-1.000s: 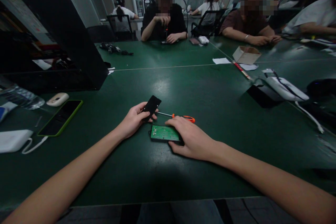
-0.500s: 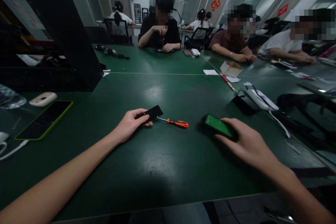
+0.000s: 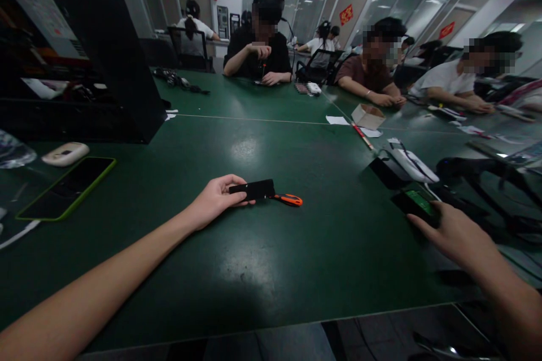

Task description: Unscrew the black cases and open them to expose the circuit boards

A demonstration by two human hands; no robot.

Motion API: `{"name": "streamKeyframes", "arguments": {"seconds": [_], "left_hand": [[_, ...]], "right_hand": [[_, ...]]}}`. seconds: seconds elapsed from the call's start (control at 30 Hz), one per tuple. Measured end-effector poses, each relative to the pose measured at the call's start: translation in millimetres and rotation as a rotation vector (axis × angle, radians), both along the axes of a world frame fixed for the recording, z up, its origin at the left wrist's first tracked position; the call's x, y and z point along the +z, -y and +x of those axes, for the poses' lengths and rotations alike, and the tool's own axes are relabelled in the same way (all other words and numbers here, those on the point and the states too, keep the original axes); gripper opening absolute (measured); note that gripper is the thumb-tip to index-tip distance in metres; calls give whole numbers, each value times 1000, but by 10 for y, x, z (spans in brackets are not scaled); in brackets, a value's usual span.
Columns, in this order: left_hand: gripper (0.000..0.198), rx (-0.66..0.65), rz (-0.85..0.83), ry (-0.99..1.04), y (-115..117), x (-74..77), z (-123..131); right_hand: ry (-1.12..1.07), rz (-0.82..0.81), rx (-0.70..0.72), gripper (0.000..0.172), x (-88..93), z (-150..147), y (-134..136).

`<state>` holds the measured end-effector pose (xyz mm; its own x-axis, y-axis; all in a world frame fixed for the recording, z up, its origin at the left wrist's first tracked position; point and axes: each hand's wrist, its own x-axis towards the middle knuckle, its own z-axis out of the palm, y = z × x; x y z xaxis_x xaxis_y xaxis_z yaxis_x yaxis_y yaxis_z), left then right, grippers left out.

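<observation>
My left hand (image 3: 217, 199) is closed around one end of a small flat black rectangular piece (image 3: 259, 189), holding it just over the table. Behind that piece lies a screwdriver (image 3: 290, 199) with an orange and black handle; its shaft is hidden by the piece. At the right side, my right hand (image 3: 459, 228) grips a black handheld device with a lit green screen (image 3: 420, 203). It is beside a dark flat object (image 3: 386, 172) and a white device with a cable (image 3: 412, 162). Whether the handheld device touches the table I cannot tell.
On the green table (image 3: 254, 271), a large black computer case (image 3: 127, 67) stands at left, near a phone with a green edge (image 3: 68, 189) and a cream-coloured case (image 3: 65, 154). A small open box (image 3: 368, 117) sits further back. Several people work around the table.
My right hand has moved right with the green-screened device, towards the white device. The black piece in my left hand has turned closer to level and now covers the screwdriver's shaft.
</observation>
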<state>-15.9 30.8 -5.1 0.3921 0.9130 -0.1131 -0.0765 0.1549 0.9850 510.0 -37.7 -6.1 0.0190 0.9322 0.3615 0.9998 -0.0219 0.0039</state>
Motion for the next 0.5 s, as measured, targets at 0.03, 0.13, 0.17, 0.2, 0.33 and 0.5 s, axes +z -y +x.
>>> {"name": "streamKeyframes", "arguments": {"seconds": [0.03, 0.13, 0.17, 0.2, 0.33, 0.5], "left_hand": [[28, -3, 3, -14, -1, -1, 1], [24, -14, 14, -33, 4, 5, 1], [23, -19, 19, -33, 9, 9, -1], [22, -29, 26, -35, 15, 14, -4], [21, -108, 98, -74, 37, 44, -33], [12, -221, 372, -95, 37, 72, -61]], "right_hand": [[72, -16, -59, 44, 37, -157, -11], [-78, 22, 64, 51, 200, -824, -66], [-244, 34, 171, 48, 257, -1085, -94], [-406, -35, 265, 43, 310, -1348, -127], [-840, -357, 639, 29, 465, -2273, -302], [-844, -723, 854, 25, 518, -2855, -475]]}}
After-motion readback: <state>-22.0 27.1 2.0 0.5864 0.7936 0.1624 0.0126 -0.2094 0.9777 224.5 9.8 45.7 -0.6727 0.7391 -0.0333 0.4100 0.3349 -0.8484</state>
